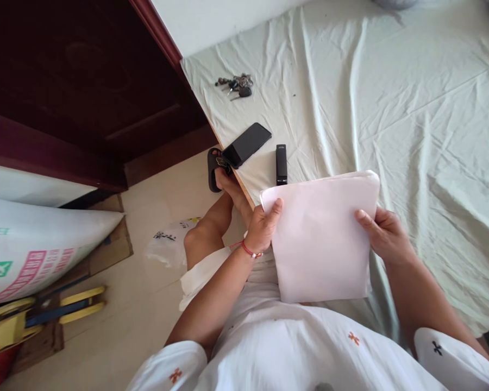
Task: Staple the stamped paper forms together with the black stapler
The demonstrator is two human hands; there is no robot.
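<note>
A bed (391, 98) draped in a wrinkled pale green sheet fills the head view, where the left hand (263, 227) and right hand (385, 236) each pinch opposite edges of a plain white paper stack (321, 239) above the lap, loose sheets that could probably slip and scatter.

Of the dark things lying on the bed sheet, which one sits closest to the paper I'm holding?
The small black stick-shaped device, just above the paper. The phone lies farther left at the edge; the keys are farthest.

Dark red door (85, 81), beige floor (146, 304)
</note>
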